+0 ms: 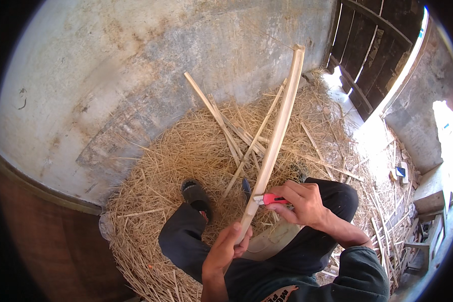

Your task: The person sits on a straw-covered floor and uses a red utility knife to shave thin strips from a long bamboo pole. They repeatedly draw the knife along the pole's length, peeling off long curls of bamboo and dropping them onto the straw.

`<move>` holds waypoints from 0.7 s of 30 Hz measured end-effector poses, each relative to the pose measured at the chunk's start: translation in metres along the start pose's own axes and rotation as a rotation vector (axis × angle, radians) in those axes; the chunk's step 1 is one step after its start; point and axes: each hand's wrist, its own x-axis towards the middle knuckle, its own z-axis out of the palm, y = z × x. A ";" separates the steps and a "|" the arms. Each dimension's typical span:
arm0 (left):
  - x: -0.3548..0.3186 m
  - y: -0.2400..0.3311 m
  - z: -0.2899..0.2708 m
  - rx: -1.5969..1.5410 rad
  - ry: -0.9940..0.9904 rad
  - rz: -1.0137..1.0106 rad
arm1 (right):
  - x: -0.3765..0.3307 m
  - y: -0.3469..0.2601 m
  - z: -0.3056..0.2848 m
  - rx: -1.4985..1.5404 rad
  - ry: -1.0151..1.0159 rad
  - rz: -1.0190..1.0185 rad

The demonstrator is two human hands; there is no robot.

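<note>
Wooden strip (276, 146) slants up over the straw (156, 171). Left hand (225, 250): fingers wrapped round its near end, likely to steady it. Right hand (304, 205): fingers clamping red knife (275, 199), blade at strip.

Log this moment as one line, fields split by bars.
left hand: grips pale strip | right hand: holds red cutter, blade at the strip | around: loose straw-like shavings

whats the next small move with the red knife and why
Probably slide the red utility knife a little up the long wooden strip, away from the left hand: its blade appears to rest against the strip, the right hand grips it firmly enough to guide it, and the left hand holds the strip below the blade.
</note>
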 end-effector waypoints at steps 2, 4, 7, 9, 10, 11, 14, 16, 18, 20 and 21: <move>-0.001 0.002 0.002 0.033 0.005 0.023 | 0.001 -0.001 -0.002 -0.022 -0.001 0.017; -0.001 0.003 0.003 0.067 -0.004 0.035 | 0.004 -0.003 -0.004 -0.031 0.000 0.027; -0.002 0.001 0.004 0.088 0.008 0.070 | 0.003 -0.005 -0.001 -0.038 -0.012 -0.003; -0.003 0.001 0.010 0.114 0.074 0.085 | 0.002 -0.006 0.000 -0.044 -0.008 -0.007; -0.003 0.001 0.012 0.128 0.106 0.092 | 0.002 -0.006 0.000 -0.047 -0.006 -0.009; -0.003 0.000 0.012 0.163 0.119 0.110 | 0.003 -0.007 -0.001 -0.047 -0.008 -0.013; -0.002 -0.002 0.014 0.291 0.166 0.177 | 0.004 -0.010 -0.002 -0.048 -0.012 -0.024; -0.002 0.000 0.019 0.406 0.209 0.241 | 0.003 -0.012 0.000 -0.050 -0.012 -0.029; -0.002 0.003 0.025 0.536 0.268 0.308 | 0.004 -0.014 0.000 -0.039 -0.010 -0.043; -0.003 0.004 0.029 0.612 0.316 0.351 | 0.004 -0.015 0.001 -0.035 -0.014 -0.052; -0.003 0.003 0.031 0.623 0.335 0.361 | 0.004 -0.016 0.001 -0.036 -0.019 -0.054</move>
